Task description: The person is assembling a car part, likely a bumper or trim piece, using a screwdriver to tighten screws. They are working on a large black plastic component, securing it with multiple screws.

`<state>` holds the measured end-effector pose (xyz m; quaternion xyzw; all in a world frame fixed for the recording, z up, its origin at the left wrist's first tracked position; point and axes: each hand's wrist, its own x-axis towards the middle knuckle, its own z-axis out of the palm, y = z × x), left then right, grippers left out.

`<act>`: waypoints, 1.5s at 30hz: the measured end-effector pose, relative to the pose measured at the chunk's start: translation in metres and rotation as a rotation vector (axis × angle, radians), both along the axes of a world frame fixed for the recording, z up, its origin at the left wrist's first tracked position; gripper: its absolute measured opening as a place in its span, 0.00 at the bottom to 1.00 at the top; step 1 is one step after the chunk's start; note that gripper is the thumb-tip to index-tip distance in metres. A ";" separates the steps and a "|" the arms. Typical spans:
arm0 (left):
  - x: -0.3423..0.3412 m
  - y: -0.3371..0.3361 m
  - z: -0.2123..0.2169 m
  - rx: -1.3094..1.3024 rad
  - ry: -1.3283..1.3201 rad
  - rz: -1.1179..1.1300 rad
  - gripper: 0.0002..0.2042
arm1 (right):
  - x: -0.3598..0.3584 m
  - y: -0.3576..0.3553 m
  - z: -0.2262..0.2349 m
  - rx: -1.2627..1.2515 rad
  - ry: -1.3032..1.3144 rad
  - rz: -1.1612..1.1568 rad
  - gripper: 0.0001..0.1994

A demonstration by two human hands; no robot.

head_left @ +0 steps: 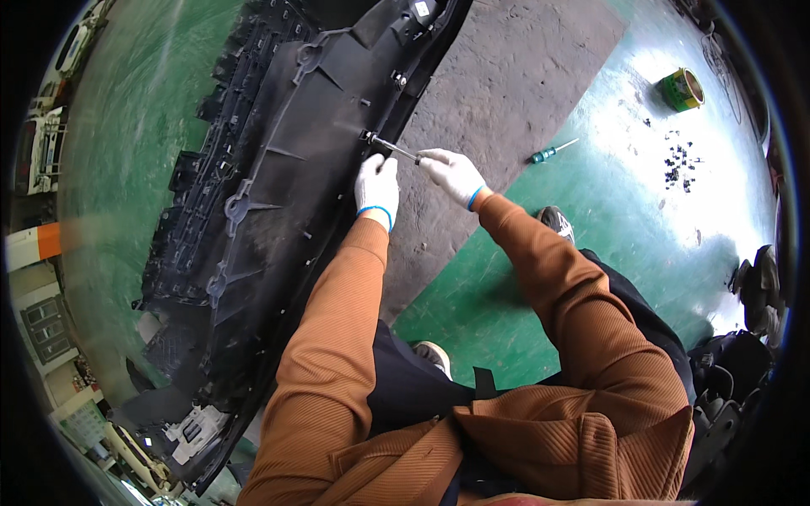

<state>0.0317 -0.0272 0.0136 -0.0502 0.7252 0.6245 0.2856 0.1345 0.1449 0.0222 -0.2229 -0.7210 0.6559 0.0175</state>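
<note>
A large black plastic car bumper lies on my left with its ribbed inner side showing. My left hand, in a white glove with a blue cuff, is closed on the bumper's near edge. The gloved right hand grips a screwdriver, whose handle is mostly hidden in the fingers. Its metal shaft slants up and left, and the tip meets a small metal clip on that edge, just above the left fingertips. A similar clip sits farther along the edge.
A grey mat covers part of the green floor beside the bumper. On the right lie a teal-handled screwdriver, a green and yellow can and a scatter of small black clips. Dark items are heaped at lower right.
</note>
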 end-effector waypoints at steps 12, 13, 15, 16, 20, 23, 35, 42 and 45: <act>-0.030 -0.008 -0.015 0.907 -1.136 0.152 0.21 | 0.014 -0.005 0.019 0.956 0.152 0.119 0.18; -0.023 0.008 -0.008 1.082 -1.301 0.377 0.22 | 0.020 0.005 0.017 1.036 0.124 0.148 0.18; -0.022 0.003 -0.035 1.396 -1.609 0.680 0.23 | 0.016 0.007 0.005 0.571 0.124 0.081 0.12; -0.031 -0.018 -0.069 1.438 -1.640 0.422 0.24 | 0.008 -0.001 0.014 0.162 0.027 0.048 0.11; -0.041 -0.043 -0.107 1.503 -1.584 0.271 0.27 | -0.002 -0.003 0.021 -0.428 -0.138 0.003 0.15; -0.029 -0.019 -0.084 1.450 -1.457 0.478 0.28 | 0.010 -0.003 -0.003 0.008 -0.021 0.053 0.18; -0.043 -0.047 -0.087 1.536 -1.686 0.183 0.24 | -0.012 -0.004 0.018 -0.422 -0.203 0.090 0.22; -0.037 -0.024 -0.047 0.773 -0.904 -0.150 0.18 | 0.009 -0.003 0.024 0.929 0.001 0.230 0.23; -0.024 0.006 -0.045 0.373 -0.634 0.180 0.17 | 0.006 -0.004 -0.011 0.358 0.177 0.021 0.18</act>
